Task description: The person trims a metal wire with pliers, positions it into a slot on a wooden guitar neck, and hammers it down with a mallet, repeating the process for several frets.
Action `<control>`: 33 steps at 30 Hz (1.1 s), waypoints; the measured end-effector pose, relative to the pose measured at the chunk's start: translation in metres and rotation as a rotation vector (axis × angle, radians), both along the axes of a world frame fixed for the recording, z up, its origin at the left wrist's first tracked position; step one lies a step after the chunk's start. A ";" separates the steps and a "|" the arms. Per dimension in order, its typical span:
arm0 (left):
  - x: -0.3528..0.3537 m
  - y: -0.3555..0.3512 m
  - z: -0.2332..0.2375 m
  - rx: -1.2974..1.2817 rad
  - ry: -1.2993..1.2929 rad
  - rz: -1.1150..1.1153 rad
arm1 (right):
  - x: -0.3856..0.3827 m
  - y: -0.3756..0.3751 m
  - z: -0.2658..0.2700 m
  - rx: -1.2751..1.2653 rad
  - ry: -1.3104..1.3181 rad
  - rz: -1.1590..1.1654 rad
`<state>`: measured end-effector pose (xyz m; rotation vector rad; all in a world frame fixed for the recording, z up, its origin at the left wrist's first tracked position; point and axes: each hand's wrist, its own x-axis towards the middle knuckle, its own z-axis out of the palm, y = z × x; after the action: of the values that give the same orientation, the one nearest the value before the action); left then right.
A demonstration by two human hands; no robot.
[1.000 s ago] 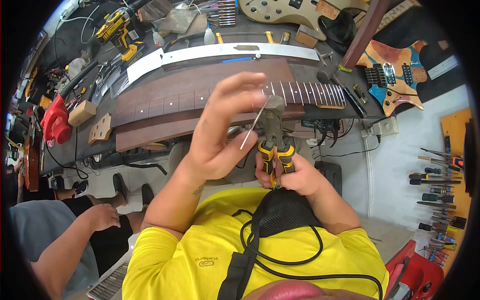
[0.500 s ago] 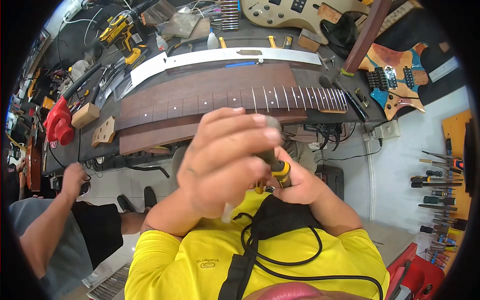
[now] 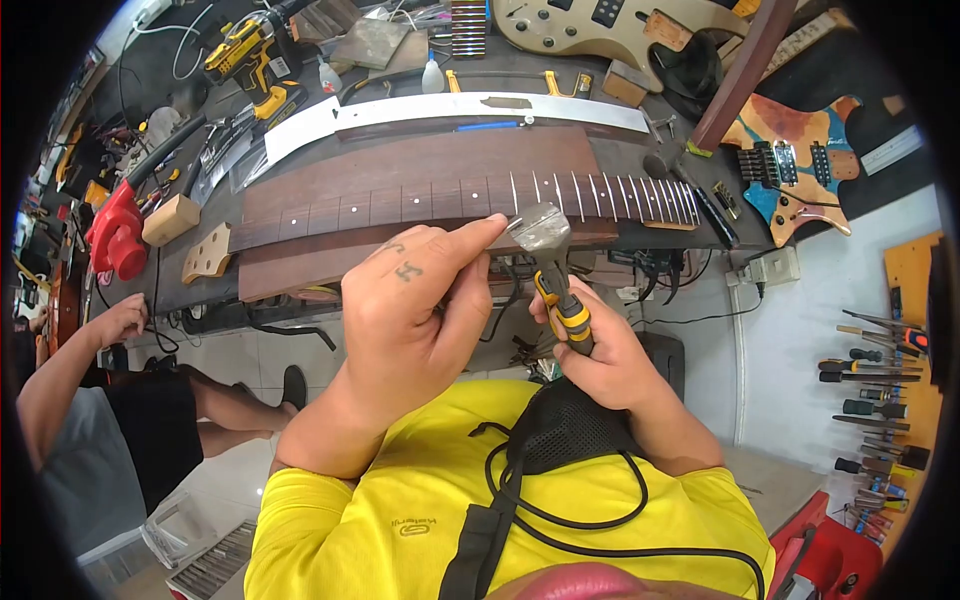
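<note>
My right hand [image 3: 605,345] is wrapped around the black and yellow handles of a pair of end nippers [image 3: 543,228], its broad, shiny metal head pointing up and away from me. My left hand [image 3: 415,300] is beside that head, index fingertip at its left edge, thumb below and other fingers curled in. Whatever the left fingers may pinch is too small to make out. Behind both hands lies a guitar neck [image 3: 375,210] with a dark, dotted fretboard. Bright frets show on its right part, while the left part has bare slots.
Under the neck is a brown board [image 3: 420,165] on the dark bench. A white strip [image 3: 400,118], a yellow drill [image 3: 245,65], a red blower [image 3: 118,235] and guitar bodies [image 3: 795,165] lie around it. Another person's hand [image 3: 122,317] is at the left. Tools hang on a rack [image 3: 915,330].
My left hand has moved from in front of the nippers to their left side, index finger now extended. The nippers' head has come into view. The other person's hand has shifted left and up.
</note>
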<state>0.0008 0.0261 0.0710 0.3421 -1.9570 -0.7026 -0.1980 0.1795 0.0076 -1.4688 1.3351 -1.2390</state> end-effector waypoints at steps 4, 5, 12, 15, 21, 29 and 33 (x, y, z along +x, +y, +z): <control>0.007 -0.001 0.005 -0.072 -0.085 0.020 | 0.001 0.003 0.004 0.051 0.039 -0.007; 0.007 0.000 0.005 -0.084 -0.081 0.023 | 0.002 0.004 0.005 0.085 0.049 -0.002; 0.007 0.002 0.006 -0.143 -0.050 -0.013 | 0.001 0.002 0.008 0.043 0.156 0.014; 0.008 0.002 0.003 -0.177 -0.017 -0.006 | 0.007 0.004 0.004 0.052 0.116 -0.063; 0.012 0.001 0.001 -0.168 -0.094 0.005 | 0.008 0.004 -0.001 0.016 0.108 -0.097; 0.020 0.000 0.004 0.090 -0.147 -0.098 | 0.005 0.002 -0.004 -0.055 0.153 -0.090; 0.010 -0.024 -0.025 0.865 0.065 -0.443 | 0.020 0.002 -0.004 0.020 -0.174 -0.213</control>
<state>0.0109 0.0022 0.0462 0.3884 -1.5799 -1.8236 -0.1779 0.1818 0.0034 -1.1984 1.4077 -1.4497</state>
